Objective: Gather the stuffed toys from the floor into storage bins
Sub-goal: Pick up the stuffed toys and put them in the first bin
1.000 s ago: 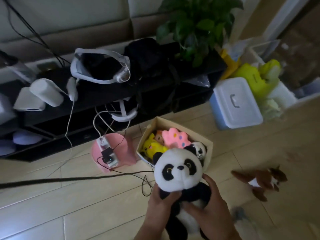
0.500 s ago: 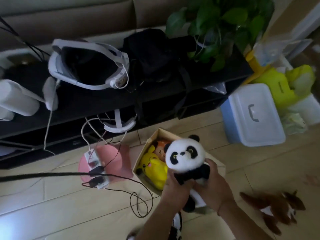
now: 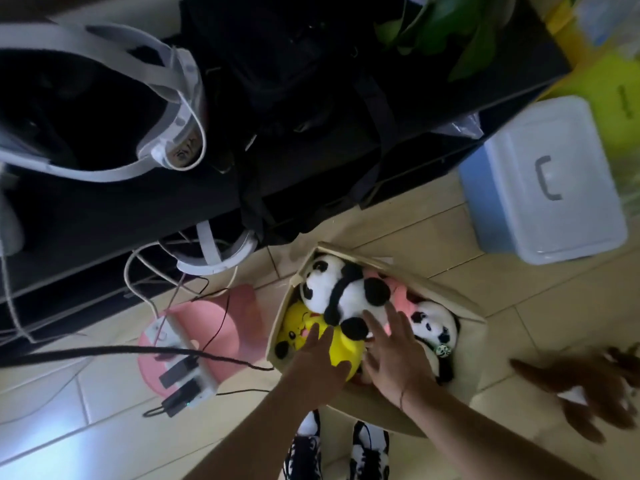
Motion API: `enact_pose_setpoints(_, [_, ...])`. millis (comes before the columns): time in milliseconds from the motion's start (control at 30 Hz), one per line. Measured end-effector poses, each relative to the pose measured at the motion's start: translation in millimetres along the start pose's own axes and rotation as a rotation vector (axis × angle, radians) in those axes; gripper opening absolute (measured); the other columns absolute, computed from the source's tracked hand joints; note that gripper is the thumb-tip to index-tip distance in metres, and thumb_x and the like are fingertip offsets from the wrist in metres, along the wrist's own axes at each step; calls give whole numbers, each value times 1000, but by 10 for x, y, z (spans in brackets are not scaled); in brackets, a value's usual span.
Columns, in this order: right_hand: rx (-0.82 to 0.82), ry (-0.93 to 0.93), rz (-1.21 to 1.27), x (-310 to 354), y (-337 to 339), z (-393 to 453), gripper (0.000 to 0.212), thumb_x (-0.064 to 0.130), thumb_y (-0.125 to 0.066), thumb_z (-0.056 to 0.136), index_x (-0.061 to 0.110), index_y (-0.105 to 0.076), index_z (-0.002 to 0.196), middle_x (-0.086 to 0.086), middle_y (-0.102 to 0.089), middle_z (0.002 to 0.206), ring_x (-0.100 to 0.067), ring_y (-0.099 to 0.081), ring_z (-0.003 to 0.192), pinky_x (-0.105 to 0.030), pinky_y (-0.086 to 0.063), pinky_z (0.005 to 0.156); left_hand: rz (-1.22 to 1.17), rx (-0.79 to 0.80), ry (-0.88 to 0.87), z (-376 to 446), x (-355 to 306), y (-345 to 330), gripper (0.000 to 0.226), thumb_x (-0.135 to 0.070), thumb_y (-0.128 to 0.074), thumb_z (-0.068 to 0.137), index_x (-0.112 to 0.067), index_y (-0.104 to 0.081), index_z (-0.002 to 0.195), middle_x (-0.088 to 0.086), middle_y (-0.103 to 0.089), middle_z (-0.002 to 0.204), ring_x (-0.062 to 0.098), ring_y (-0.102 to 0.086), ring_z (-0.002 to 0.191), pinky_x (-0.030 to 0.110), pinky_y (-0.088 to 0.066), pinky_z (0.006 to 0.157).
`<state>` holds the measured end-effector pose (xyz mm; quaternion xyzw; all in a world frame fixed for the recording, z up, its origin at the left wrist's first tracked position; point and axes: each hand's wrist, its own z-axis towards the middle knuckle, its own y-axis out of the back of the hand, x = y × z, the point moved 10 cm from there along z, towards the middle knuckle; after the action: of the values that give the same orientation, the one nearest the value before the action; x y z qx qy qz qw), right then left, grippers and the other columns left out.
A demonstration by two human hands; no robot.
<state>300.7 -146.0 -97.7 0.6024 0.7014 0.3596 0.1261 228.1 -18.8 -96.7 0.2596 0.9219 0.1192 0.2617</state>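
Note:
A beige fabric storage bin (image 3: 464, 327) stands on the wooden floor. Inside it, a large panda plush (image 3: 341, 289) lies on top of a yellow plush (image 3: 311, 337), a pink plush (image 3: 398, 292) and a small panda plush (image 3: 433, 323). My left hand (image 3: 318, 365) hovers over the yellow plush with fingers straight, holding nothing. My right hand (image 3: 394, 355) is spread flat just below the large panda, fingertips near its black leg. A brown plush (image 3: 581, 386) lies blurred on the floor to the right of the bin.
A black low shelf (image 3: 104, 216) with white headsets (image 3: 166, 98) and a dark bag (image 3: 277, 64) runs along the back. A pink stool (image 3: 207, 334) with a power strip and cables sits left of the bin. A blue lidded box (image 3: 543, 178) stands at right. My shoes (image 3: 336, 452) show below.
Both hands carried the large panda forward over the bin, set it down on the other toys and let go. The view has moved closer to the bin.

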Motion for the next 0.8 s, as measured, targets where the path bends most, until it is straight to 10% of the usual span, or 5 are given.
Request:
enact_pose_setpoints(167, [39, 39, -121, 14, -401, 448, 74, 37, -46, 102, 45, 3, 156, -14, 35, 160, -39, 15, 154, -51, -35, 119, 357, -76, -228, 546, -216, -61, 72, -39, -47, 95, -31, -5, 153, -4, 15, 161, 25, 5, 150, 46, -23, 118])
enact_pose_setpoints(333, [236, -8, -43, -443, -874, 779, 80, 30, -53, 97, 49, -3, 155, -14, 22, 165, -37, -37, 145, -43, -46, 110, 519, 185, -78, 836, 134, -584, 63, -40, -43, 97, -31, -15, 152, 2, 7, 163, 32, 3, 149, 52, -14, 118])
enact_pose_setpoints(467, [162, 118, -75, -387, -611, 472, 80, 43, -53, 91, 52, -4, 153, -4, 21, 167, -32, -32, 148, -43, -49, 106, 528, 95, -41, 559, 14, -641, 61, -44, -43, 95, -24, -25, 150, 8, -4, 162, 31, -11, 148, 44, -22, 117])
enact_pose_setpoints(667, [31, -34, 198, -964, -203, -860, 70, 41, -43, 101, 42, -3, 158, 6, 16, 168, -23, -31, 150, -34, -41, 114, 551, 55, -169, -262, -777, -735, 110, -61, 0, 53, -15, -33, 147, 13, -24, 157, 24, -25, 145, 28, -24, 114])
enact_pose_setpoints(800, [2, -253, 365, -1764, -347, -1785, 70, 44, -39, 100, 40, 0, 158, 8, 19, 167, -18, -21, 154, -32, -38, 116, 607, 78, -351, -577, -1175, -1221, 61, -43, -40, 66, -12, -57, 115, 19, -73, 99, 29, -74, 81, 28, -56, 58])
